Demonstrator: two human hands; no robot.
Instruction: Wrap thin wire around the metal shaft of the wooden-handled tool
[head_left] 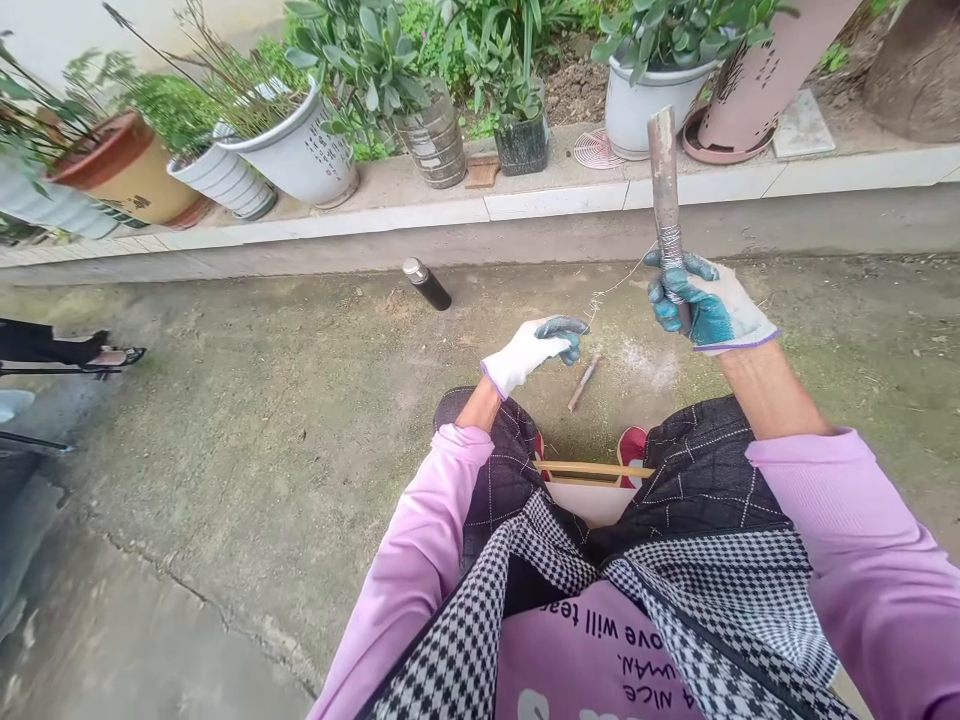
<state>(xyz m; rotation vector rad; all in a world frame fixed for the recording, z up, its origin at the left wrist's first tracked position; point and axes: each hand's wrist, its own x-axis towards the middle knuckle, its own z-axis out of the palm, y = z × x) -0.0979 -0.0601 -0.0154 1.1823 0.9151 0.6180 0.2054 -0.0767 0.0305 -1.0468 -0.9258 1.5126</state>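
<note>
Out over the concrete floor (300, 420), the right hand (709, 305) grips the upright rusty pipe (664, 170), its wire (619, 287) running down-left to the pinching left-hand fingers (566, 335).

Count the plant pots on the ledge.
7 at least: grey ribbed pot, terracotta-rimmed pot, striped white pot, white lettered pot, grey barrel pot, black square pot, white round pot. More may be hidden.

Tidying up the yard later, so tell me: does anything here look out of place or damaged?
A dark bottle lies tipped on its side on the concrete, below the planter ledge. A short stick lies loose on the ground near the left hand. The concrete is cracked at lower left.
</note>
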